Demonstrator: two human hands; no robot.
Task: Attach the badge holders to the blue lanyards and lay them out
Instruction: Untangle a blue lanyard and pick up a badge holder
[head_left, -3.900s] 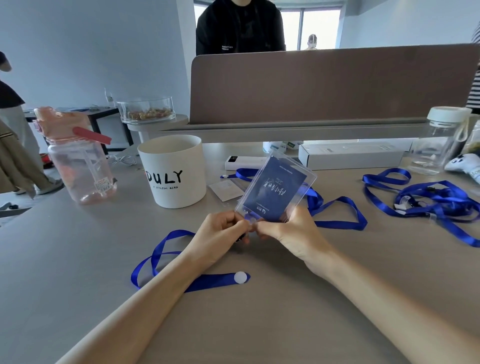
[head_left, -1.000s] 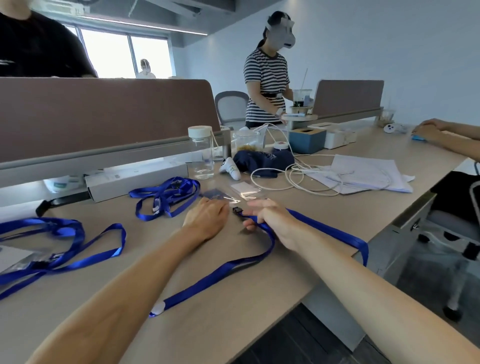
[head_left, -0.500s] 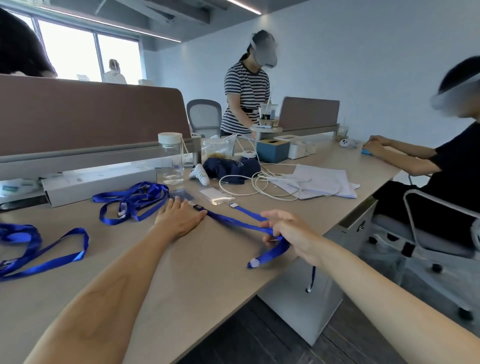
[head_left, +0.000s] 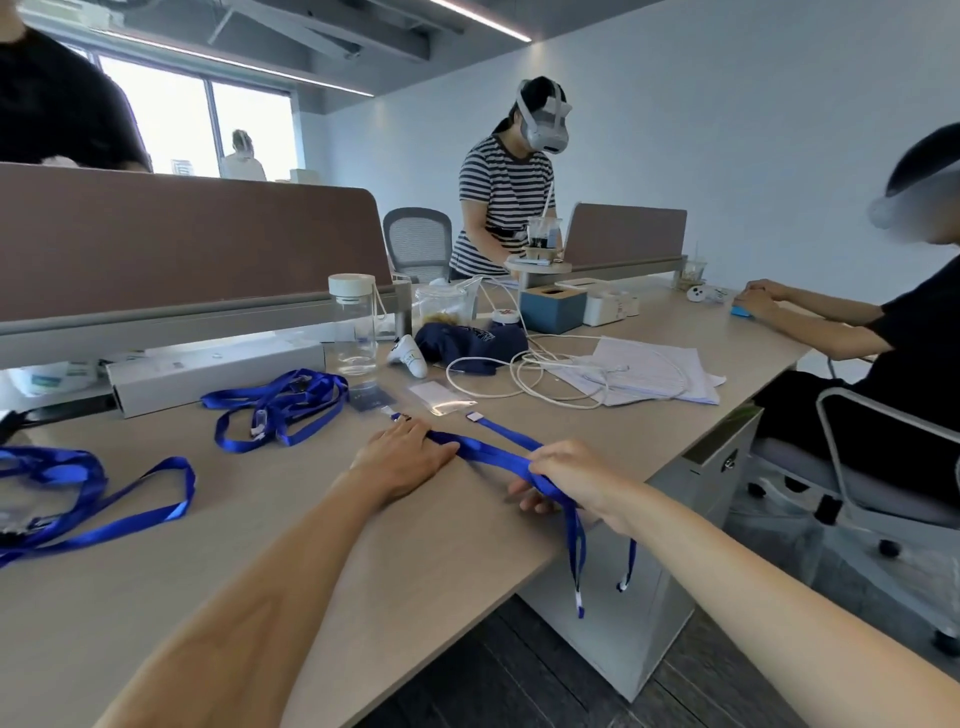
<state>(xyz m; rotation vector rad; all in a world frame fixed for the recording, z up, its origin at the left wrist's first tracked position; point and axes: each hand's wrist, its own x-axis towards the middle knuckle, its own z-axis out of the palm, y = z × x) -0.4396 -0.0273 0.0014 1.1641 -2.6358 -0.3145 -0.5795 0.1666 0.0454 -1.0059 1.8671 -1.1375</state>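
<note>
A blue lanyard (head_left: 493, 451) lies stretched across the table (head_left: 311, 519) between my hands. My left hand (head_left: 405, 457) presses flat on its clip end, close to the badge holder (head_left: 370, 399) with a dark card. My right hand (head_left: 566, 475) grips the lanyard's strap at the table's right edge, and the strap's loose ends (head_left: 577, 571) hang over the edge. An empty clear badge holder (head_left: 441, 397) lies just beyond.
More blue lanyards lie in a pile (head_left: 280, 405) and at the far left (head_left: 88, 493). A clear bottle (head_left: 353, 325), white box (head_left: 208, 371), cables (head_left: 519, 369) and papers (head_left: 649, 371) crowd the back. One person stands behind; another sits on the right.
My right hand has drawn the lanyard strap toward the table's right edge, and its ends now hang lower. My left hand stays pressed on the clip end.
</note>
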